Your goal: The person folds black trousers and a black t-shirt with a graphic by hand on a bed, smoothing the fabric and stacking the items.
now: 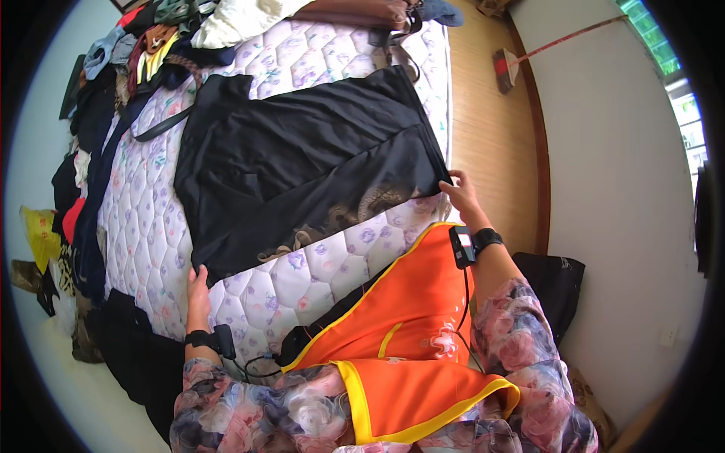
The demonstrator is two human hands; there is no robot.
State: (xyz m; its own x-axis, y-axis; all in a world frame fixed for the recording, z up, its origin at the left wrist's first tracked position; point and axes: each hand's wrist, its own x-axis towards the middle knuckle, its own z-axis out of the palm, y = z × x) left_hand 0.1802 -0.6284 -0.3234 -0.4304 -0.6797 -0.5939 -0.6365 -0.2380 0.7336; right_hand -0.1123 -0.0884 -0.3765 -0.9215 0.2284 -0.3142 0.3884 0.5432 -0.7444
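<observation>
Right hand (463,199) closes its thumb and fingers on the near right corner of a black garment (302,147), pinching the cloth at the mattress's right side. The left hand (198,293) pinches the near left corner the same way, so the two hands are well apart, with the garment's near edge running between them. The garment lies spread on a quilted mattress (332,264) with a purple flower print; creases cross its middle, and a brownish pattern shows along its near edge, toward the right.

Each wrist wears a black band, and a small dark device (462,248) sits beside the right one, with a cable hanging from it. Floral sleeves (521,325) cover the forearms, and an orange apron (415,302) with yellow trim lies between them at the near side.

Just beyond the garment's left side, a dark strap (162,127) lies on the mattress. Farther off, a heap of mixed clothes (124,64) fills the far left corner, with a white cloth (245,21) to its right and a brown bag-like thing (362,11) beyond. On the right, past the wooden floor (483,128), a broom (504,72) with a red handle leans by the white wall (596,151).
</observation>
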